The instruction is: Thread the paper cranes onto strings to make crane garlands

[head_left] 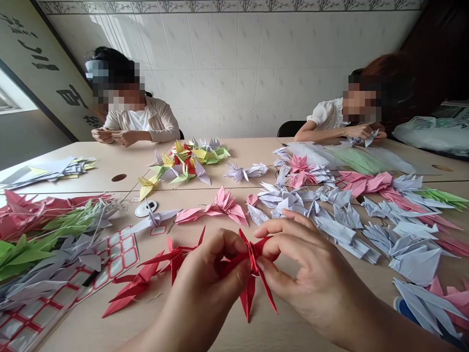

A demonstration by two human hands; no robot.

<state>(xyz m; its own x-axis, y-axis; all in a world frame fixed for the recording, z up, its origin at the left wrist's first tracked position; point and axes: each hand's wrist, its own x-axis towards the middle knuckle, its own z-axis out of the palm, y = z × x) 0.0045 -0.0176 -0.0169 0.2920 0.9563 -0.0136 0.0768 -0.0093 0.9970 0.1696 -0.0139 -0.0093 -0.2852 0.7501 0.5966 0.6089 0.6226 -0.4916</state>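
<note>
A heap of pink, green and pale folded papers (69,222) is lying along the left edge of the bench (88,181). Next, smaller red folds (141,281) are lying by the left hand (208,278), which is pinching a red paper bundle (248,298) over the middle of the near edge. The right hand (304,269) is pinching that bundle's other side. Pale blue folded papers (340,234) are spreading toward the right edge.

The left hand (207,276) and left forearm (164,325), toward seven o'clock, are bare; the right hand (311,261) and right forearm (381,315), toward four o'clock, likewise.
</note>
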